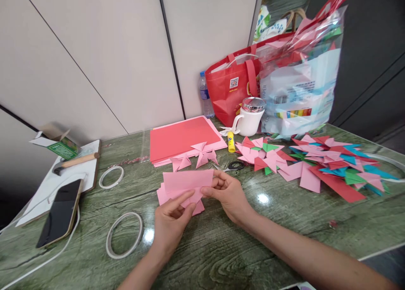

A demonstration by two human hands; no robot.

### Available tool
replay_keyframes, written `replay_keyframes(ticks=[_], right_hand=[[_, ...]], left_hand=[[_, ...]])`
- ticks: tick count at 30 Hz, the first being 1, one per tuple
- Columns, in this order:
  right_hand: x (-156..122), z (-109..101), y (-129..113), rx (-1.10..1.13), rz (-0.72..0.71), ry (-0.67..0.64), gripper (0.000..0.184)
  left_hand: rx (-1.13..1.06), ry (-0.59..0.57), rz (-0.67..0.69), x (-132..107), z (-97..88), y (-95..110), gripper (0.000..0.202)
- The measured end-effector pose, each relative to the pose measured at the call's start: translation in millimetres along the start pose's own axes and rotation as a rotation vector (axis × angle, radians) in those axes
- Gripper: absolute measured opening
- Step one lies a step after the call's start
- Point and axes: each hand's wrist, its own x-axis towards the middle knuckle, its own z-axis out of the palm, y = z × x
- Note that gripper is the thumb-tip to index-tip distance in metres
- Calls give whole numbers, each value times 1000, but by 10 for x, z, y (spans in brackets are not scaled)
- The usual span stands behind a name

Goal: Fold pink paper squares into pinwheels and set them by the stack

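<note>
A pink sheet of paper [188, 181] with a fold along its lower part is held up between both hands. My right hand [228, 195] pinches its right end between thumb and fingers. At the lower left edge my left hand [173, 220] is closed on the same paper, index finger lying along the fold and thumb beneath. Behind and below it, more pink paper pieces [161, 196] lie on the table, partly hidden. Just beyond are folded pink paper shapes [207, 156] and black-handled scissors [236, 165].
Red and pink sheets [183, 138] lie at the back. Folded coloured paper pieces [344, 159] spread on the right, near a glue stick [231, 142], a white mug [249, 119] and bags [300, 91]. Tape rolls [124, 235], a phone [60, 212] and a hammer [76, 162] are left.
</note>
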Motion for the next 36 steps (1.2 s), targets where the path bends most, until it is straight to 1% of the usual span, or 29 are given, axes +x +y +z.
replay_keyframes(ticks=[3, 5, 8, 10, 14, 17, 22, 25, 28, 31, 34, 36], right_hand=[[9, -8, 19, 8, 38, 22, 43], [18, -15, 26, -7, 53, -5, 43], [21, -23, 31, -108, -5, -118, 48], [11, -21, 37, -176, -59, -197, 48], [-20, -9, 59, -214, -84, -264, 44], [-33, -5, 76, -203, -81, -269, 47], [-25, -12, 79, -211, -61, -231, 50], [-14, -26, 71, -206, -54, -248, 51], [2, -44, 63, -201, -47, -263, 46], [20, -56, 51, -206, -60, -247, 40], [28, -52, 33, -207, -78, -243, 39], [26, -41, 16, -189, -62, -248, 38]], left_hand=[[-17, -10, -2, 7, 0, -41, 30], [-18, -21, -1, 13, -5, -61, 30], [-7, -19, 7, 19, -10, -50, 31], [10, -21, 11, 20, -10, -20, 29], [10, -42, 16, 16, -5, 28, 28], [-1, -54, 10, 17, -5, 26, 29], [9, -73, 3, 32, -11, 4, 28], [16, -89, -2, 47, -23, 8, 30], [6, -119, -18, 69, -47, 22, 30], [-11, -150, -26, 94, -70, 36, 29], [-13, -161, -27, 113, -83, 46, 29], [-18, -162, -32, 121, -88, 53, 30]])
